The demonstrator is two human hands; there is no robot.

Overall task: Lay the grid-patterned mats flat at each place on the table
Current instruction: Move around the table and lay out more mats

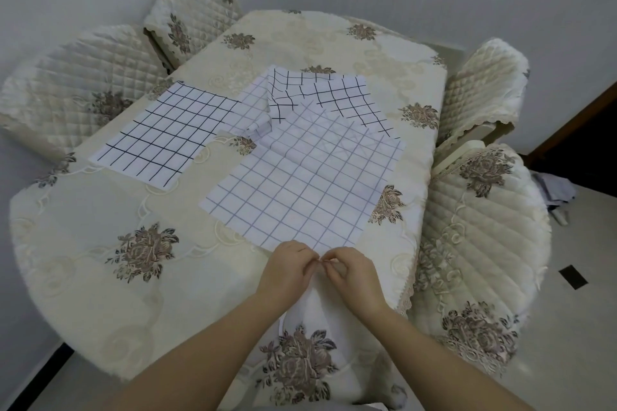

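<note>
My left hand (287, 265) and right hand (352, 272) are curled, fingertips meeting, both pinching the near corner of the white cloth mat with a faint grey grid (300, 183). It lies flat on the cream flower-embroidered surface (100, 210) just ahead of the hands, that corner pointing at them. It looks nearly square, so I cannot tell its long axis. Ahead-left, a white mat with a bold black grid (167, 133) lies flat, its long axis running away to the far right. Beyond is a rumpled heap of grid mats (320, 93). I count at least four mats.
</note>
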